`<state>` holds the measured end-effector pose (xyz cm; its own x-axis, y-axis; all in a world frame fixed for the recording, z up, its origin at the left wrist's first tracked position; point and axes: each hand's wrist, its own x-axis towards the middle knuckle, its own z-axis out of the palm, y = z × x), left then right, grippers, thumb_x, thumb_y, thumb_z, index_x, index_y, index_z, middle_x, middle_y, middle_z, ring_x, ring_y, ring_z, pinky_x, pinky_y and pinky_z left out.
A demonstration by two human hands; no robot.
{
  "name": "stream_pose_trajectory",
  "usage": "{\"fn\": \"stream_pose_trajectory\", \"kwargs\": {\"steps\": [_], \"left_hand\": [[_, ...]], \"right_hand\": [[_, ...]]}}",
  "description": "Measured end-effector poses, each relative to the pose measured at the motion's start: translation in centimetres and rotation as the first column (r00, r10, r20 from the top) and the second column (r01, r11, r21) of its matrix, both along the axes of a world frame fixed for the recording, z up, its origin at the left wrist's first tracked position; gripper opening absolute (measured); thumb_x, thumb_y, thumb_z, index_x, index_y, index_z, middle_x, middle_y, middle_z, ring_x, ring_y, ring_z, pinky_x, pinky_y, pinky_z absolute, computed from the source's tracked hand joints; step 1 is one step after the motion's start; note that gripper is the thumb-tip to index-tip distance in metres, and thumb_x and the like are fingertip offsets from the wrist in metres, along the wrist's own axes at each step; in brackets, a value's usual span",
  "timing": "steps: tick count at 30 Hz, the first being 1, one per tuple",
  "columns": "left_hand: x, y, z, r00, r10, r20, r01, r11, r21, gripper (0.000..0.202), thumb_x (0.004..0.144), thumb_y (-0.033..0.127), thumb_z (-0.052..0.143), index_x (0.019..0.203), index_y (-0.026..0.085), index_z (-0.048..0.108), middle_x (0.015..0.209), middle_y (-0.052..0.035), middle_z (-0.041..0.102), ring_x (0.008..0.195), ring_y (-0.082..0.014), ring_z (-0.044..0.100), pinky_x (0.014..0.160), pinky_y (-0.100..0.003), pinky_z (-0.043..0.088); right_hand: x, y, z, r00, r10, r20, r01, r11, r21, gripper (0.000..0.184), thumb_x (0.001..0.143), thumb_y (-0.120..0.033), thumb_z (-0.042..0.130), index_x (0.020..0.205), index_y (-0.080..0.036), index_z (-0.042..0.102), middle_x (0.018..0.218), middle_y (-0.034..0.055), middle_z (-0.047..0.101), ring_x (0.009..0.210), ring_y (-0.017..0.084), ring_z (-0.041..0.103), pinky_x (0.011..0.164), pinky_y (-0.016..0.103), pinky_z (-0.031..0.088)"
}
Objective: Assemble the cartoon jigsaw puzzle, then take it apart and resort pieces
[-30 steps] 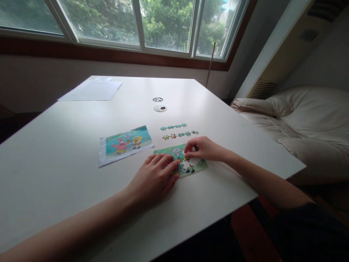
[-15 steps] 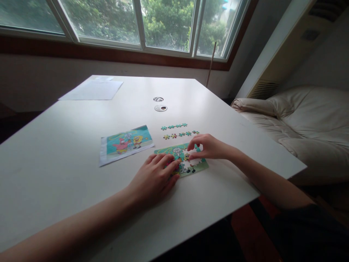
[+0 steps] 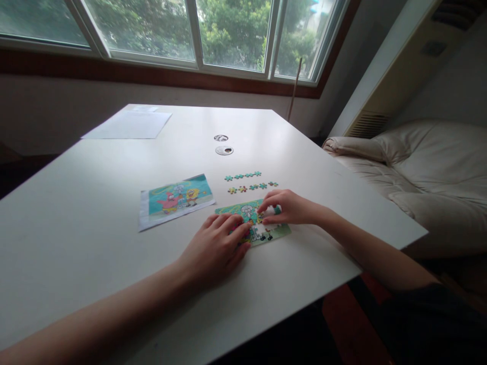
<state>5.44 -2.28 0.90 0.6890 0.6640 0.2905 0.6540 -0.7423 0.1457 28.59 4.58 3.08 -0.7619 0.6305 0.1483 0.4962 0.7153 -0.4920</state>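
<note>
A partly filled cartoon jigsaw puzzle [image 3: 280, 231] lies on the table, with white gaps on its right side. My left hand [image 3: 218, 241] rests flat over the puzzle's left part, fingers stretched out and hiding what is beneath. Over the right part, my right hand [image 3: 285, 207] is bent in a pinch. Its thumb and index fingertips are at either side of a small yellow puzzle piece [image 3: 261, 217] beside the gap. Behind the hands, loose puzzle pieces [image 3: 253, 187] lie in two rows, mostly teal, a few with yellow and red.
A reference picture [image 3: 178, 198] of the same cartoon lies left of the puzzle. Two round cable-hole covers [image 3: 224, 150] sit farther back on the white table [image 3: 95, 223]. Paper sheets [image 3: 127, 125] lie at the far left. A cream leather sofa [image 3: 437, 172] stands to the right.
My right hand has come down slightly, its fingertips drawn closer around the yellow piece. My left hand, the loose pieces and the reference picture have stayed in place.
</note>
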Motion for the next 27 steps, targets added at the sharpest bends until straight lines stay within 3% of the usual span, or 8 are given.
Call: {"fn": "stream_pose_trajectory", "kwargs": {"steps": [27], "left_hand": [[0.06,-0.05,0.11,0.999,0.014,-0.030,-0.015,1.000,-0.016,0.030,0.088,0.029,0.041,0.115,0.021,0.051,0.110,-0.0092,0.055,0.101,-0.0252,0.048,0.087,-0.044,0.037]], "right_hand": [[-0.10,-0.27,0.14,0.999,0.007,0.039,-0.007,1.000,0.014,0.020,0.075,-0.028,0.065,0.090,-0.016,0.068,0.086,0.0062,0.064,0.078,0.014,0.057,0.073,0.025,0.045]]}}
